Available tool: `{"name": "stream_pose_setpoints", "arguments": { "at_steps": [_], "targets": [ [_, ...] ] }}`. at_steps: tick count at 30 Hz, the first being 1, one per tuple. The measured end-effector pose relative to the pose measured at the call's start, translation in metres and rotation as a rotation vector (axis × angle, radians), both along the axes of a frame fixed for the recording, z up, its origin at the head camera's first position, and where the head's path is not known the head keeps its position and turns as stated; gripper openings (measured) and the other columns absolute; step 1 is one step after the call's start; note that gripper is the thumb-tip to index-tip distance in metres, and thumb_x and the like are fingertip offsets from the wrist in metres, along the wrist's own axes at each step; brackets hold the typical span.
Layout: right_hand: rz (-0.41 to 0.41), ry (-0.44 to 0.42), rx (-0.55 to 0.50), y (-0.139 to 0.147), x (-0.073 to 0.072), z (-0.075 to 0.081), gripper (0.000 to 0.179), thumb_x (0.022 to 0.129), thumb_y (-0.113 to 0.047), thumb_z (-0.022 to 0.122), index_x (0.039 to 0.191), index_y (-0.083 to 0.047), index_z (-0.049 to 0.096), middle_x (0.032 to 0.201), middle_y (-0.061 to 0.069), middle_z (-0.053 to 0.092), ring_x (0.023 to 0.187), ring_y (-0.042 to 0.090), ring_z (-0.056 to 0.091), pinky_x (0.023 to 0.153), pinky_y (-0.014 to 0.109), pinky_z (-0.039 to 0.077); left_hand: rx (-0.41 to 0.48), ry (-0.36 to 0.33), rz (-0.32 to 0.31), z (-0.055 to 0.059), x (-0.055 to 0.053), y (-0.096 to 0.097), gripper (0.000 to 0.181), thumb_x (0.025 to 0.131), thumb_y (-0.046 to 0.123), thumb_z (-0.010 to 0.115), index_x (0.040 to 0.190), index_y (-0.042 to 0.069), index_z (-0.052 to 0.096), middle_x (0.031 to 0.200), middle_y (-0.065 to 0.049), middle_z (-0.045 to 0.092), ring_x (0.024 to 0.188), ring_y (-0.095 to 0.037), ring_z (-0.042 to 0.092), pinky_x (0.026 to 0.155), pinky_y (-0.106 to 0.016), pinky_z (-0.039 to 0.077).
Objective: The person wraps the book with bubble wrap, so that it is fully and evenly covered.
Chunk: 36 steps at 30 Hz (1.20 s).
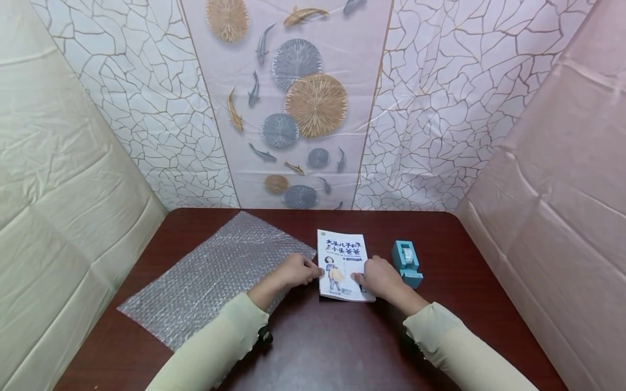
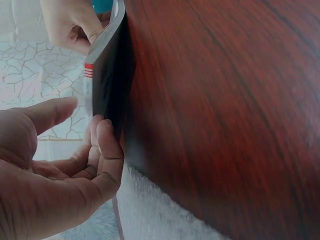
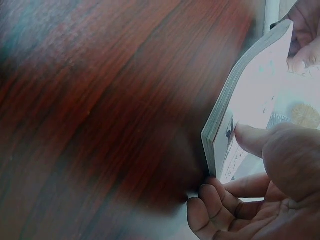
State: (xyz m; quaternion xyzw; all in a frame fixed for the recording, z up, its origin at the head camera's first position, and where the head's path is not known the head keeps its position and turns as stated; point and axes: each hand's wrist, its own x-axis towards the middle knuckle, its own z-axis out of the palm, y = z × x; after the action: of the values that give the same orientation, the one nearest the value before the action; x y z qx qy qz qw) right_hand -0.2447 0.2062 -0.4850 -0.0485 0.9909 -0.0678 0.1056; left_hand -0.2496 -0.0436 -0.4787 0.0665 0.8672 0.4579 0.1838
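A paperback book (image 1: 342,258) with a white illustrated cover and Chinese title lies face up between both hands, slightly raised at its near end. The right hand (image 1: 383,277) grips its right edge, thumb on the cover; in the right wrist view its fingers (image 3: 212,200) are at the book's lower edge. On the other side, the left hand (image 1: 295,270) holds the spine edge. The left wrist view shows curled fingers (image 2: 107,145) at the spine, with the thumb reaching over the cover side; whether the thumb touches is hard to tell.
Left of the book, a sheet of bubble wrap (image 1: 210,271) lies flat, partly beneath the left forearm. A blue tape dispenser (image 1: 407,263) with a clear roll stands to the right, near the right hand. The dark wooden table (image 1: 332,347) meets a patterned cloth backdrop (image 1: 303,108).
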Motion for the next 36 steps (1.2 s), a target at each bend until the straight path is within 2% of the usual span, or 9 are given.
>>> {"name": "stream_pose_setpoints", "arguments": {
  "at_steps": [5, 9, 13, 16, 22, 28, 33, 36],
  "targets": [
    [0.011, 0.004, 0.002, 0.000, 0.001, -0.001, 0.049, 0.105, -0.042, 0.075, 0.106, 0.006, 0.081, 0.100, 0.017, 0.069, 0.082, 0.025, 0.060, 0.079, 0.041, 0.054, 0.100, -0.040, 0.031, -0.002, 0.002, 0.006, 0.022, 0.092, 0.016, 0.087, 0.100, -0.003, 0.080, 0.080, -0.009, 0.075, 0.065, -0.013, 0.069, 0.069, -0.032, 0.065],
    [0.008, 0.009, 0.008, 0.000, 0.000, -0.003, 0.050, 0.105, -0.043, 0.075, 0.107, 0.006, 0.080, 0.100, 0.017, 0.068, 0.083, 0.025, 0.059, 0.079, 0.041, 0.054, 0.203, -0.093, 0.051, -0.003, 0.004, 0.009, 0.024, 0.091, 0.006, 0.087, 0.102, -0.006, 0.069, 0.082, -0.011, 0.076, 0.062, -0.013, 0.072, 0.072, -0.037, 0.068],
    [0.003, 0.011, 0.007, 0.001, 0.000, -0.003, 0.051, 0.105, -0.044, 0.075, 0.108, 0.007, 0.080, 0.100, 0.017, 0.068, 0.083, 0.025, 0.059, 0.079, 0.041, 0.054, 0.281, -0.142, 0.050, -0.003, 0.004, 0.011, 0.031, 0.090, -0.003, 0.084, 0.105, -0.007, 0.058, 0.079, -0.011, 0.073, 0.058, -0.013, 0.071, 0.069, -0.036, 0.068],
    [0.005, 0.018, 0.004, 0.001, 0.000, -0.003, 0.051, 0.105, -0.044, 0.076, 0.108, 0.007, 0.080, 0.099, 0.017, 0.068, 0.082, 0.025, 0.059, 0.078, 0.041, 0.054, 0.334, -0.164, 0.042, -0.004, 0.003, 0.012, 0.038, 0.089, -0.010, 0.081, 0.114, -0.008, 0.052, 0.079, -0.010, 0.069, 0.059, -0.014, 0.070, 0.065, -0.032, 0.067],
    [0.015, 0.024, -0.002, 0.001, 0.001, -0.004, 0.050, 0.105, -0.043, 0.076, 0.105, 0.007, 0.081, 0.096, 0.016, 0.068, 0.080, 0.024, 0.059, 0.077, 0.040, 0.054, 0.351, -0.143, 0.016, -0.003, 0.004, 0.012, 0.054, 0.089, -0.012, 0.080, 0.134, -0.009, 0.049, 0.089, -0.011, 0.061, 0.064, -0.018, 0.067, 0.064, -0.032, 0.066],
    [0.003, 0.032, -0.019, 0.002, 0.000, -0.003, 0.049, 0.104, -0.043, 0.077, 0.102, 0.006, 0.080, 0.096, 0.016, 0.067, 0.079, 0.024, 0.059, 0.075, 0.040, 0.054, 0.332, -0.146, 0.005, -0.004, 0.003, 0.013, 0.065, 0.090, -0.011, 0.082, 0.148, -0.005, 0.054, 0.111, -0.022, 0.066, 0.072, -0.019, 0.069, 0.067, -0.033, 0.067],
    [0.000, 0.043, -0.035, 0.003, 0.000, -0.004, 0.047, 0.104, -0.042, 0.077, 0.091, 0.004, 0.079, 0.092, 0.015, 0.067, 0.076, 0.024, 0.058, 0.075, 0.040, 0.052, 0.371, -0.173, 0.005, -0.005, 0.003, 0.014, 0.070, 0.090, -0.013, 0.081, 0.154, -0.003, 0.054, 0.118, -0.024, 0.063, 0.075, -0.022, 0.070, 0.067, -0.035, 0.068],
    [-0.007, 0.041, -0.049, 0.004, 0.000, -0.004, 0.047, 0.103, -0.042, 0.078, 0.090, 0.003, 0.079, 0.091, 0.014, 0.066, 0.075, 0.023, 0.057, 0.074, 0.039, 0.051, 0.386, -0.183, 0.009, -0.005, 0.003, 0.015, 0.071, 0.090, -0.013, 0.081, 0.155, -0.003, 0.053, 0.120, -0.024, 0.063, 0.075, -0.022, 0.071, 0.065, -0.037, 0.068]
  ]
}}
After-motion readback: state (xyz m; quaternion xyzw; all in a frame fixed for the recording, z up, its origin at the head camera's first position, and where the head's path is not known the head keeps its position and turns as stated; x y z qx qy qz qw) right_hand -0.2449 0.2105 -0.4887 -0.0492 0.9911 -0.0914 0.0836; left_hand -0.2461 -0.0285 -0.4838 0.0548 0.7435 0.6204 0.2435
